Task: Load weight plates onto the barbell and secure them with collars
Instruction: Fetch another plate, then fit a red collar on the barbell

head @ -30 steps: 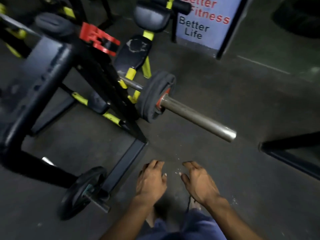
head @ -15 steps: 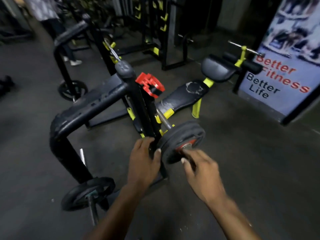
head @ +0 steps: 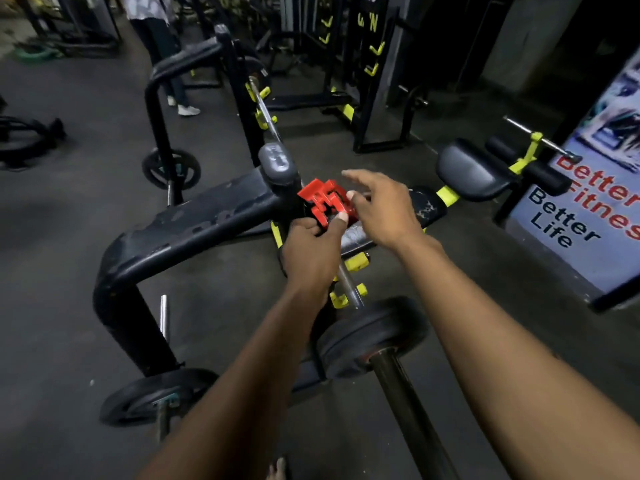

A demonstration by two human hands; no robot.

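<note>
A red collar (head: pixel 323 200) sits on top of the black bench frame (head: pixel 194 223) near the grey upright cap. My left hand (head: pixel 313 247) grips the collar from below, thumb on its front edge. My right hand (head: pixel 382 209) hovers beside it on the right, fingers spread, fingertips touching the collar. The barbell sleeve (head: pixel 405 403) runs toward me at the bottom, with a black weight plate (head: pixel 372 336) loaded on it. The bar's thin shaft (head: pixel 348 285) rests in yellow hooks.
Spare plates hang on storage pegs at the lower left (head: pixel 156 396) and farther back (head: pixel 172 169). A padded bench (head: pixel 467 171) and a "Better Fitness Better Life" banner (head: pixel 585 216) stand on the right. A person's legs (head: pixel 173 81) and black racks are behind.
The view rose from the floor to the bench frame. Both hands moved up from beside the plate to the red collar, and my left hand took hold of it.
</note>
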